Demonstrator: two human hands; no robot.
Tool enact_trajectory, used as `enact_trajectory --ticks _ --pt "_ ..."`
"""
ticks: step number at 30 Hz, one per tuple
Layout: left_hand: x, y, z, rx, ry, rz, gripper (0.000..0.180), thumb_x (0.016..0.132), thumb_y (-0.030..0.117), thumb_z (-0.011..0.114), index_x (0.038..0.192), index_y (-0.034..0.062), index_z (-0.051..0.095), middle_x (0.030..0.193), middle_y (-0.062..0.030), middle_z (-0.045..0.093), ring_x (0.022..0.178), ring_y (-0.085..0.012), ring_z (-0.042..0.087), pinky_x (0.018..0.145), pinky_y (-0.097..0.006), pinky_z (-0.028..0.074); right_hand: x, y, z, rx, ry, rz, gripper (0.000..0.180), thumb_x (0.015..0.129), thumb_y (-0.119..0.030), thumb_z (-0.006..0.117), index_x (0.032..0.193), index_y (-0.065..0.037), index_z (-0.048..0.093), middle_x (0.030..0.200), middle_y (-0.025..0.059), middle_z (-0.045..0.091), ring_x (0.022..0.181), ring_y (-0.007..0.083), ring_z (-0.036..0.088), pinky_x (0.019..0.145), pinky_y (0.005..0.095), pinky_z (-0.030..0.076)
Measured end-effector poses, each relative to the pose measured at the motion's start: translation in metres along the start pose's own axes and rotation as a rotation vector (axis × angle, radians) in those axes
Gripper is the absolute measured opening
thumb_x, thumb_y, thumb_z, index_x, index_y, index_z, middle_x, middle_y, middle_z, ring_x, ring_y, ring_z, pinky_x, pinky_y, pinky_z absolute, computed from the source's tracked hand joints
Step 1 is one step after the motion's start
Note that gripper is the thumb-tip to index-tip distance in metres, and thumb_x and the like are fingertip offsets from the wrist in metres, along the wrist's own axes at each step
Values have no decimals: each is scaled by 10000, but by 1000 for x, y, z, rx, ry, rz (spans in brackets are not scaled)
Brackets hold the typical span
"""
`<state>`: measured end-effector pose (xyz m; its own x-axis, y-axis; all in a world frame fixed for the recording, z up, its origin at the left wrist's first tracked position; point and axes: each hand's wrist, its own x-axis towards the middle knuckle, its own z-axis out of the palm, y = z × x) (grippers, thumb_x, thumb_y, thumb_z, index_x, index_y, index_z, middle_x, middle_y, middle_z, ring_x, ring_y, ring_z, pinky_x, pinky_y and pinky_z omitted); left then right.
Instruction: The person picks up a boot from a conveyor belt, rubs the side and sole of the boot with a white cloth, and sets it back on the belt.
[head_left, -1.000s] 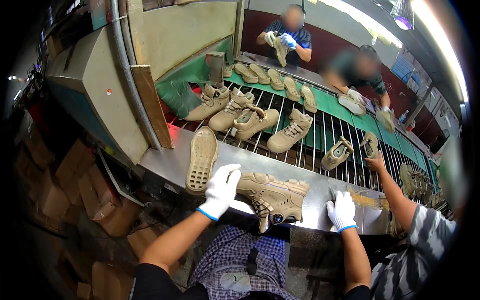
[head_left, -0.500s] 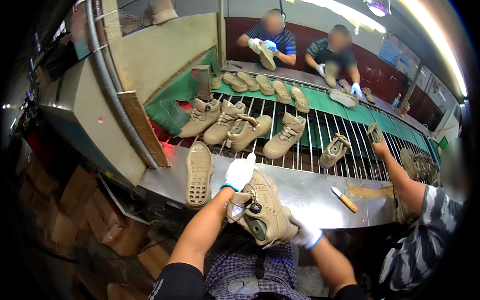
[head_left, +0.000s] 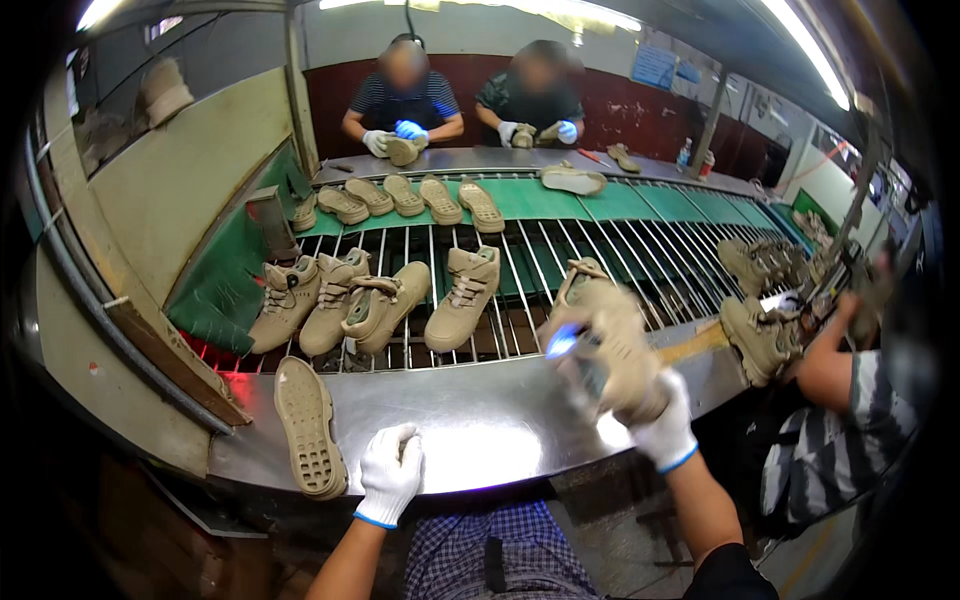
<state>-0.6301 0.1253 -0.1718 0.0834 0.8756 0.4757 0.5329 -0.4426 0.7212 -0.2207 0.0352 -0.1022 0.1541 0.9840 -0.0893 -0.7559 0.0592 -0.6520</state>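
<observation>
Right hand is gripping a blurred tan boot held aloft over the steel surface, clear for inspecting; left hand is resting loosely curled, empty, steadying beside a sole-up boot.

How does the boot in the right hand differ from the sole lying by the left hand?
The boot is a whole laced upper, lifted and blurred; the sole is flat, tread up, on the steel table. The right hand grips the boot; the left hand rests beside the sole. Both are tan.
</observation>
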Motion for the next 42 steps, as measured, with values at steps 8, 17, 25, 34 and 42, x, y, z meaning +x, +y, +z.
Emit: enact_trajectory --ticks 8,17,25,34,42 --pt "-5 -12 -10 34 109 148 133 891 136 756 980 38 767 908 -140 766 797 -323 736 738 -410 599 150 -10 -82 -118 366 -1 633 1029 -351 685 1521 -30 450 1388 191 603 1135 288 659 889 415 585" --pt "-6 -15 -18 57 65 203 114 875 128 786 961 53 780 868 -111 769 790 -297 757 730 -394 611 311 102 -44 -1072 783 -673 1103 763 -270 928 1652 -52 313 1575 254 424 1339 331 548 1126 448 476" --pt "-5 -16 -13 40 105 199 107 900 154 778 951 60 777 867 -110 767 776 -306 751 712 -397 604 258 41 -67 -827 440 -435 653 860 -220 741 1469 -123 526 1077 44 621 854 143 566 829 336 539" --pt "16 1 -34 -16 -84 225 207 894 140 771 1068 28 762 1031 -175 758 899 -335 744 796 -404 608 -14 37 19 -947 -163 -47 822 791 -90 773 1549 -18 462 1397 125 630 1303 226 598 1149 355 447" --pt "110 -112 -116 658 -29 -88 629 940 444 687 1424 60 571 1472 -215 556 1387 -401 503 1155 -519 425 -145 156 -51 -168 230 220 969 940 -684 673 1588 -16 402 1501 193 556 1356 328 566 1176 448 453"
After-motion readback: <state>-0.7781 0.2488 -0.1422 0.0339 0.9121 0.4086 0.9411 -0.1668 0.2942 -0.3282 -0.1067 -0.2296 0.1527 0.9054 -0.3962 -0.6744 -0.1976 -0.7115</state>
